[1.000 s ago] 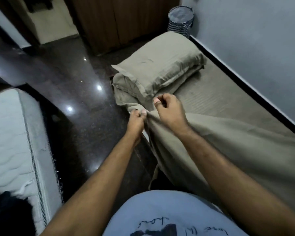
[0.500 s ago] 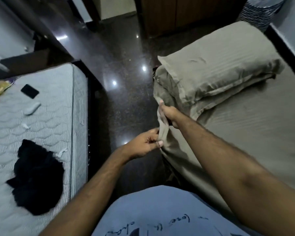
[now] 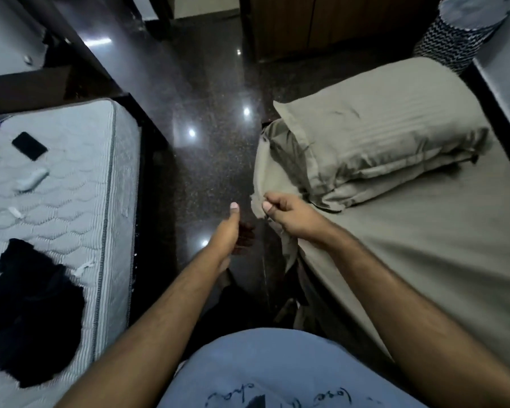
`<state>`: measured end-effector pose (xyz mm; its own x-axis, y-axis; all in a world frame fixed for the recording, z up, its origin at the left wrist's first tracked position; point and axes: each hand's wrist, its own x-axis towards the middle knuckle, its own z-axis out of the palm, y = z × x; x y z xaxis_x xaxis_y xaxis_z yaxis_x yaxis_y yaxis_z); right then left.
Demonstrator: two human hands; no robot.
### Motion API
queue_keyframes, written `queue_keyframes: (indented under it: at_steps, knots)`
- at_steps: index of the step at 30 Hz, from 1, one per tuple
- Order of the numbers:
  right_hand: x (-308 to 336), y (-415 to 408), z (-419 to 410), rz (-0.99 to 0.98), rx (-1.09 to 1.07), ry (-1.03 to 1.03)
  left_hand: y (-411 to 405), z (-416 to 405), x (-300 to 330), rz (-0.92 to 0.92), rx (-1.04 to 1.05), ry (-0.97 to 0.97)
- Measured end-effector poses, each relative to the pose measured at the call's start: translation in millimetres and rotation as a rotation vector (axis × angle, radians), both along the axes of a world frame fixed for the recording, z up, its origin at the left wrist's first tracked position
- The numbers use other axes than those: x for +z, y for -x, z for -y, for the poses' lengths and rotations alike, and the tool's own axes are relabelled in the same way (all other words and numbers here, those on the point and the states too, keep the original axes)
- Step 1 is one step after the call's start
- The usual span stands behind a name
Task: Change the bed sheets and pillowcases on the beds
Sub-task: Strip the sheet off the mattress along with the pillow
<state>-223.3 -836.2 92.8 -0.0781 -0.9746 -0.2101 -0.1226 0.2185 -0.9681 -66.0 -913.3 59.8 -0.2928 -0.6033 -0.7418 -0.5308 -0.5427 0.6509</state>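
An olive-grey bed sheet point(image 3: 409, 248) covers the bed on the right. Two pillows point(image 3: 374, 142) in matching cases are stacked at its head. My right hand point(image 3: 289, 216) pinches the sheet's edge at the bed's left side, just below the pillows. My left hand point(image 3: 227, 231) hangs over the dark floor beside it, thumb up, holding nothing; its fingers are hidden behind the palm. On the left stands a bare white quilted mattress point(image 3: 62, 207).
A black phone point(image 3: 29, 145), a small white object point(image 3: 31, 179) and a black cloth point(image 3: 33, 313) lie on the bare mattress. A glossy dark floor point(image 3: 206, 113) runs between the beds. A patterned laundry basket point(image 3: 460, 33) and a wooden wardrobe point(image 3: 321, 22) stand at the back.
My left hand has let go of the sheet edge and drawn away to the left. The right hand keeps its pinch on the sheet. The view has swung left and down.
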Motion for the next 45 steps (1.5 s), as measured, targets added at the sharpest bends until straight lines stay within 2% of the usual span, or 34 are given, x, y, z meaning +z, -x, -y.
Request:
queue_keyframes:
  at_steps: [3,4,6,8,11,13,16,19,21,23,28,30,32,34,37,40,42,45]
  knots:
    - [9,9,-10,0.071,-0.064,0.003,31,12,-16,-0.281,0.09,-0.369]
    - [10,12,-10,0.012,-0.069,0.002,45,19,-17,-0.389,0.156,-0.459]
    - [8,18,-2,-0.19,-0.018,0.007,76,44,-22,-0.489,0.257,-0.507]
    - [6,25,10,-0.363,0.108,-0.047,101,73,-23,-0.44,0.318,-0.46]
    - [11,30,41,-0.571,0.371,-0.226,118,124,-27,-0.257,0.371,-0.288]
    - [14,36,67,-0.645,0.345,-0.347,120,149,-25,-0.284,0.283,-0.189]
    - [3,57,118,-0.702,-0.037,-0.38,115,162,-11,-0.397,-0.002,-0.105]
    - [-13,74,173,-0.572,-0.431,-0.331,98,170,-13,-0.42,-0.293,-0.046]
    - [-21,78,209,-0.492,-0.541,-0.381,88,186,-20,-0.439,-0.401,0.026]
    - [-31,81,235,-0.503,-0.483,-0.502,79,198,-21,-0.474,-0.493,0.061]
    - [-59,81,260,-0.714,-0.124,-0.828,74,196,-21,-0.589,-0.64,-0.056]
    - [-75,84,258,-0.773,-0.083,-0.854,74,200,-25,-0.566,-0.647,-0.168]
    - [-88,87,255,-0.675,-0.153,-0.822,73,211,-31,-0.513,-0.674,-0.254]
    - [-94,94,257,-0.618,-0.133,-0.734,75,229,-37,-0.46,-0.681,-0.327]
    - [-83,107,255,-0.643,-0.019,-0.608,85,253,-50,-0.317,-0.559,-0.393]
    - [-71,132,246,-0.612,0.022,-0.561,112,275,-63,-0.068,-0.367,-0.357]
    - [-64,146,238,-0.589,0.029,-0.548,135,287,-74,0.056,-0.406,-0.287]
    - [-61,163,230,-0.547,0.016,-0.529,179,293,-94,0.12,-0.468,-0.268]
